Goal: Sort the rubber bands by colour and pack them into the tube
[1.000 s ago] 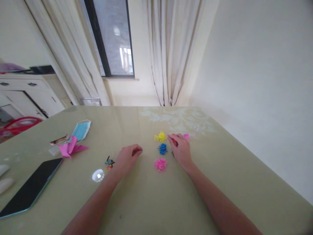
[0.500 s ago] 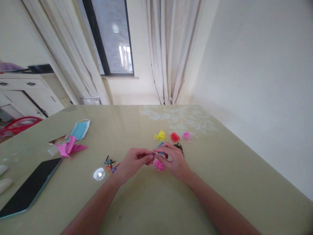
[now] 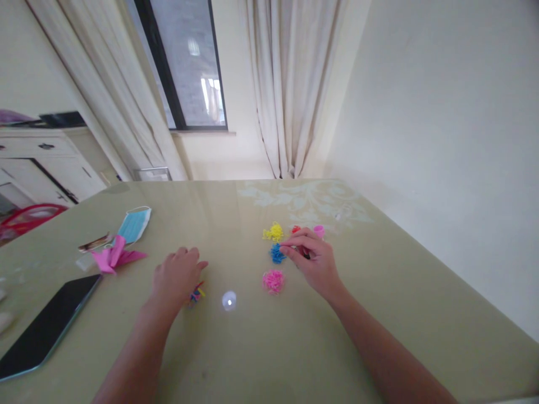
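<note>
Small heaps of coloured rubber bands lie on the olive table: yellow, blue, pink and red. My right hand hovers beside the blue heap, its thumb and forefinger pinched together right at that heap; what they hold is too small to name. My left hand rests on the table to the left, fingers curled down over a small mixed pile of bands, which it partly hides.
A dark tablet lies at the near left edge. Behind it are pink folded paper, a blue face mask and a small wrapper. A tiny pink cup stands past the red heap. A wall runs along the right.
The hands met in the middle half a second ago and have parted. My left hand went left onto the mixed pile; my right hand went back to the blue heap.
</note>
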Motion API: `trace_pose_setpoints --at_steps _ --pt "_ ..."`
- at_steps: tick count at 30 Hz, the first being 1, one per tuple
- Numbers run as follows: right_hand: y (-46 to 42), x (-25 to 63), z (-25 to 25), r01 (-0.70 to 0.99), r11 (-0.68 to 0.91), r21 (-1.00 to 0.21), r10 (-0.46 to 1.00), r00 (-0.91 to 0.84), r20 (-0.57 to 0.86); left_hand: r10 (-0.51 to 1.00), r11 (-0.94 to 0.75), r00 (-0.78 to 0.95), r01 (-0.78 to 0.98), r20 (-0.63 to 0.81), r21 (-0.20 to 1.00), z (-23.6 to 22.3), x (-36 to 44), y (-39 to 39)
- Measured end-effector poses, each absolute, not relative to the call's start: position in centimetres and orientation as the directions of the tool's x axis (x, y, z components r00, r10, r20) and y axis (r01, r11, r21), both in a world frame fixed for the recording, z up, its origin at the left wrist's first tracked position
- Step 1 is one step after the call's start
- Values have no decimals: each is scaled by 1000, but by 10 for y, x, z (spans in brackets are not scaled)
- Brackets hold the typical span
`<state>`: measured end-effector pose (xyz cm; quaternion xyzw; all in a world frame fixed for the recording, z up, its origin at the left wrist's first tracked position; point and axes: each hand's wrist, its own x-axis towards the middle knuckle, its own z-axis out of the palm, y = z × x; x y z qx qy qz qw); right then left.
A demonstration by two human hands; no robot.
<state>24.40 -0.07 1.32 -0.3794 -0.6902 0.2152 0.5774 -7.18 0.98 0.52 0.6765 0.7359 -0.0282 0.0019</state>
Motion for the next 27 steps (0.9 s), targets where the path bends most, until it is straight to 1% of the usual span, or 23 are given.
trace_pose_setpoints --at_steps 1,2,4,6,8,12,15,18,21,23,25,27 --pt "-1 245 14 275 614 -740 775 -33 631 987 118 -128 988 -99 -99 3 -78 9" --pt "0 245 15 277 610 -743 777 -24 629 980 126 -144 984 -141 -129 1 -82 9" --pt "1 247 15 294 596 -747 784 -12 621 979 97 -118 987 -165 -130 -3 -85 9" --pt "3 250 14 348 570 -745 797 -11 604 986 46 -61 994 -154 -100 -6 -86 10" --pt "8 254 10 437 532 -725 819 -47 572 989 19 -27 998 -146 -58 -8 -85 12" --pt "19 259 -7 620 464 -633 867 -172 467 992 16 -12 999 -122 38 -8 -81 15" --pt "22 257 -18 686 433 -585 892 -230 390 995 15 -9 998 -96 60 -6 -76 16" --pt "22 254 -25 722 427 -544 896 -256 364 998 -16 22 994 -59 107 -5 -69 17" --pt "22 253 -28 755 418 -506 894 -243 376 999 -52 54 981 -6 186 -4 -63 19" --pt "22 254 -27 769 405 -494 895 -223 386 996 -81 68 960 57 269 -4 -59 20" --pt "21 254 -25 770 406 -493 889 -205 410 990 -109 64 913 126 393 -5 -54 21" --pt "18 251 -22 750 434 -500 870 -205 448 985 -131 44 828 169 546 -5 -49 21"
